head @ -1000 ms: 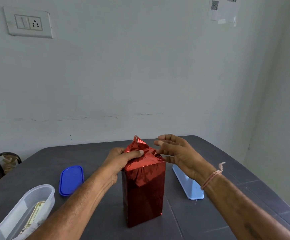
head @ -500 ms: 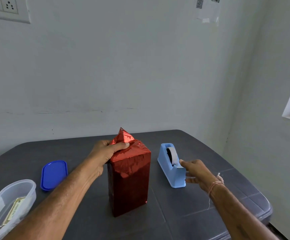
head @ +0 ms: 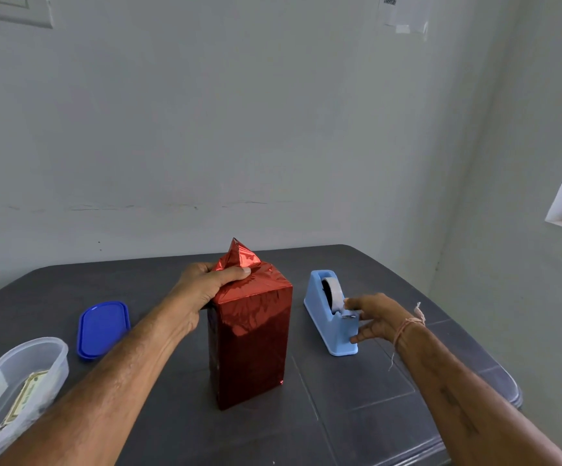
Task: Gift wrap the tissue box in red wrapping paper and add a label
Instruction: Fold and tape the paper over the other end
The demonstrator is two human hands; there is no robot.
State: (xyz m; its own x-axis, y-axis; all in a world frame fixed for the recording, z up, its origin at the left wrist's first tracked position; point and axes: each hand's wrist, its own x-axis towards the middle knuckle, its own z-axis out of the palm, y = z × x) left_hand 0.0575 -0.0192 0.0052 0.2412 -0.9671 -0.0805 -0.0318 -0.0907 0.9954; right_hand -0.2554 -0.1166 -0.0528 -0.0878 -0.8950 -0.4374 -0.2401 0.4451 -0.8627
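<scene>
Left hand (head: 205, 284) gripped the top of the tissue box (head: 249, 341), which stood on end on the table (head: 373, 398). My thumb pressed the red wrapping paper (head: 239, 258) flat, and 1 peak stood up just beyond it. Right hand (head: 378, 317), apart from the box, was at the tape dispenser (head: 326, 327) cutter. Thumb low on its front, fingertips (head: 349, 301) at the tape end. Pinching or only touching, I couldn't tell.

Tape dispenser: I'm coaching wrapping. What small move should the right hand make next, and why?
Probably pull a strip of tape free: the right hand touches the tape dispenser at its cutter, while the left hand pins the folded top of the wrapped box.
</scene>
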